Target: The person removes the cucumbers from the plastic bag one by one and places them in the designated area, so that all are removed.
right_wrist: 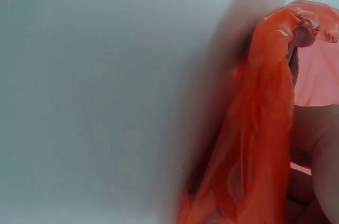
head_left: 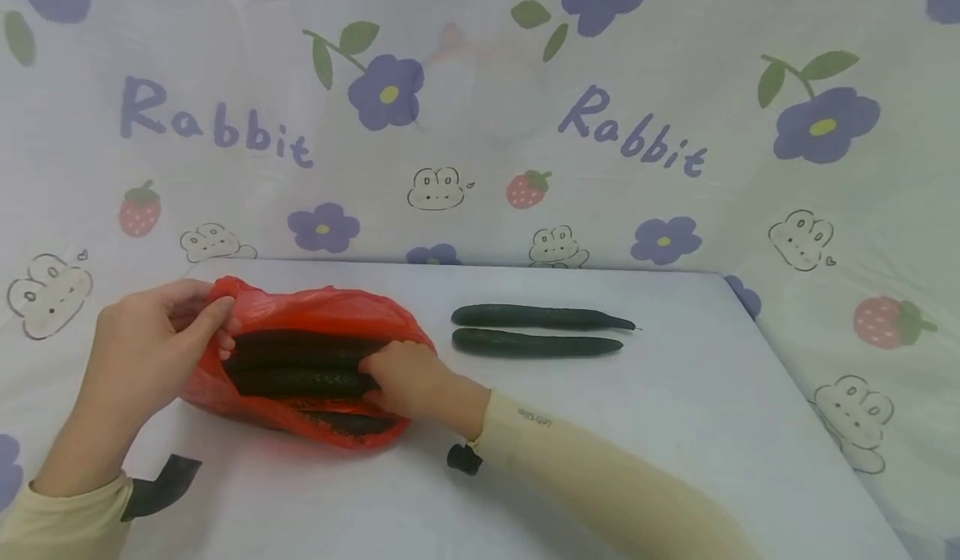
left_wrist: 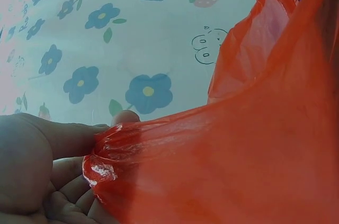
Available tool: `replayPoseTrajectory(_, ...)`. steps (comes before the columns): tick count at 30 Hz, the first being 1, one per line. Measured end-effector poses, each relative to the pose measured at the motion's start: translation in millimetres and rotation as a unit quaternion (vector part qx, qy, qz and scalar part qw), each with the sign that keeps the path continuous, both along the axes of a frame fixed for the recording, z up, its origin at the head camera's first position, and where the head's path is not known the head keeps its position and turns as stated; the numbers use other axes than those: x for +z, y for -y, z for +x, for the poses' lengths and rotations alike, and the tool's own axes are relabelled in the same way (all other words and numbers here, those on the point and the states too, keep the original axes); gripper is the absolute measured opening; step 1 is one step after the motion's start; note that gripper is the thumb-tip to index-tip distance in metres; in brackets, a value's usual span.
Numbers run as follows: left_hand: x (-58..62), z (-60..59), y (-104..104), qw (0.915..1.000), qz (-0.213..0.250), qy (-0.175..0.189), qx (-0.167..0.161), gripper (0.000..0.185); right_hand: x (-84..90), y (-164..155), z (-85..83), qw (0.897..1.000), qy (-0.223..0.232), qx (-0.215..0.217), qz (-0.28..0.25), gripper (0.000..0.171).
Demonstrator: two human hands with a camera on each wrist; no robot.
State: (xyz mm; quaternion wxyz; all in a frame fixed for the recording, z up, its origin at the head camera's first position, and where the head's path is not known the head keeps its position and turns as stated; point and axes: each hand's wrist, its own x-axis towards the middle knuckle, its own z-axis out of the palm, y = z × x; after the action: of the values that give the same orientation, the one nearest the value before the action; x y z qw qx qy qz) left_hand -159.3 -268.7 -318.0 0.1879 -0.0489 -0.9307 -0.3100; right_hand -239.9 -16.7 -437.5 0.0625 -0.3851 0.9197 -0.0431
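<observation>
Cucumbers (head_left: 300, 364) are packed lengthwise in a red plastic bag (head_left: 315, 306) that lies on its side on the counter (head_left: 675, 427), its mouth turned toward the person. The bag's rim is pinched and lifted by the left hand (head_left: 142, 352), fingers curled round a gathered fold of plastic, as the left wrist view shows closely (left_wrist: 106, 155). The right hand (head_left: 408, 381) is pushed into the opening, its fingers curled onto a dark cucumber in the middle of the bag; how firmly it is gripped cannot be told. Two more cucumbers (head_left: 536, 331) are laid side by side on the counter, well apart to the right of the bag. For this step to go well, the mouth is best kept taut and high by the left hand, so that thin plastic is not snagged. One cucumber should be held near its end and moved along its length, not twisted, lest the bag be dragged across the counter.
</observation>
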Motion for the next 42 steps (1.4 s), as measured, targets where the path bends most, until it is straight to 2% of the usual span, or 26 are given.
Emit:
replayPoseTrajectory(8, -2.2, 0.6, -2.2, 1.0000, 0.002, 0.008, 0.001, 0.024, -3.6, 6.4, 4.7, 0.999, -0.036, -0.006, 0.039, 0.018)
replayPoseTrajectory(20, -3.3, -2.1, -2.0, 1.0000, -0.003, 0.009, -0.002, 0.022, -0.4, 4.6, 0.9, 1.000, -0.018, -0.020, 0.013, 0.026)
replayPoseTrajectory(25, -4.0, -3.0, 0.2, 0.9999, -0.004, 0.010, -0.006, 0.022, 8.2, 3.1, 1.6, 0.999, -0.040, -0.005, -0.003, 0.022)
replayPoseTrajectory(30, -3.8, -2.6, 2.0, 0.9999, -0.009, 0.007, -0.003, 0.021, 24.9, 4.6, 3.3, 0.998, -0.049, 0.023, -0.010, 0.020)
replayPoseTrajectory(36, -3.5, -2.7, 4.1, 0.9999, -0.006, 0.014, -0.002, 0.024, 38.8, 6.1, 8.6, 0.993, -0.099, 0.046, 0.038, 0.016)
replayPoseTrajectory(42, -2.9, -3.8, 5.5, 0.9999, -0.008, 0.012, -0.002, 0.023, 39.6, -1.5, 10.6, 0.991, -0.121, 0.017, 0.060, 0.015)
